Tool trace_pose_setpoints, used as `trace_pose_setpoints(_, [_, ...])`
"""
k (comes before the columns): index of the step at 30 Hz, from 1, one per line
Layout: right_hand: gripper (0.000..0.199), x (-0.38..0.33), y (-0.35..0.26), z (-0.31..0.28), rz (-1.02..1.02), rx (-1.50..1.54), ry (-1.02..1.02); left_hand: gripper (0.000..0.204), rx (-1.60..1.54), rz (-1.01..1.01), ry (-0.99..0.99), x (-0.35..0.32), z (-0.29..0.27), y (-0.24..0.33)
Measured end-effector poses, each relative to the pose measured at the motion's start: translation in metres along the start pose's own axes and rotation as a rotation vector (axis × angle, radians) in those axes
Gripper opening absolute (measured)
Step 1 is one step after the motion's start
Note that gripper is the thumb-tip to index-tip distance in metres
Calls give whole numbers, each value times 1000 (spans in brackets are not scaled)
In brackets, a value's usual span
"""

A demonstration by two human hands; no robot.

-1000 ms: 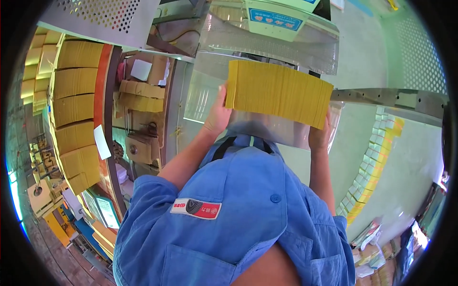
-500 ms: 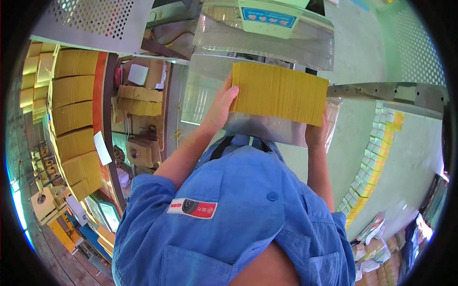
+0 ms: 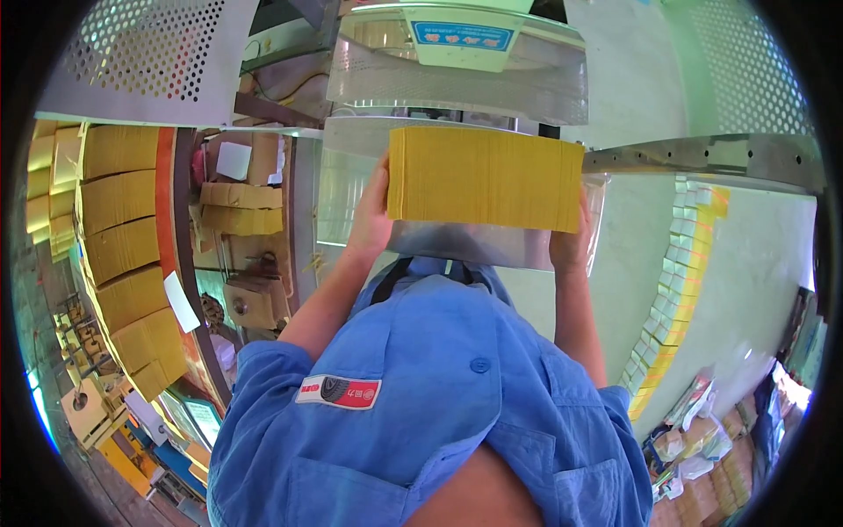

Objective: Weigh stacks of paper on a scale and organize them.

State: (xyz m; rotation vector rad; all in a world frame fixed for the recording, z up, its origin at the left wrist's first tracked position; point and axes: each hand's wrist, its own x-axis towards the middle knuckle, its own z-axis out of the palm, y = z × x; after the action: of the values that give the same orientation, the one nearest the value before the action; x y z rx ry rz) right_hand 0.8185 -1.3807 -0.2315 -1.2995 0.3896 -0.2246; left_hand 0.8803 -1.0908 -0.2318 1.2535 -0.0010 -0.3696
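Observation:
Between my two hands is a thick stack of yellow-brown paper or card pieces (image 3: 486,179), packed edge to edge into a long block. My left hand (image 3: 372,215) presses on its left end, and my right hand (image 3: 571,235) grips the right end from below. Part of the fingers of both hands is hidden behind the block. Beneath it lies a shiny metal plate (image 3: 474,244). Just beyond stands a machine with a clear cover (image 3: 457,88) and a pale green housing bearing a blue label (image 3: 463,36).
To the left, more yellow-brown stacks (image 3: 123,198) line a rack with a red edge (image 3: 165,202). Brown bundles (image 3: 241,208) sit on a shelf beside it. A grey metal bar (image 3: 694,156) reaches out at the right. Farther right runs a row of small white-and-yellow bundles (image 3: 674,303).
The block has levelled out from its slight tilt and its faces look more even. Both hands have shifted a little left with it, and the whole view has moved slightly.

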Motion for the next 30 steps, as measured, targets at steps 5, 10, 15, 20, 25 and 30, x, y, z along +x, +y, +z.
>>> trace_pose_setpoints(5, [32, 1, -4, -1, -19, -118, 30, 41, 251, -10, 94, -10, -3, -6])
trace_pose_setpoints(10, [39, 16, 42, -29, -314, -714, -80, 36, 156, -201, 93, -10, 7, -16])
trace_pose_setpoints(15, [44, 28, 33, -11, 383, 221, 180, 40, 464, 276, -18, -9, 15, 26])
trace_pose_setpoints(20, [47, 15, 15, 19, 520, 319, -215, 56, 993, 446, 70, -54, 21, 119])
trace_pose_setpoints(25, [46, -9, 26, 81, 796, 230, -547, 71, 1293, 622, 319, -142, 22, 159])
trace_pose_setpoints(30, [46, -48, 73, 136, 682, 149, -993, 67, 1269, 357, 686, -249, 18, 167])
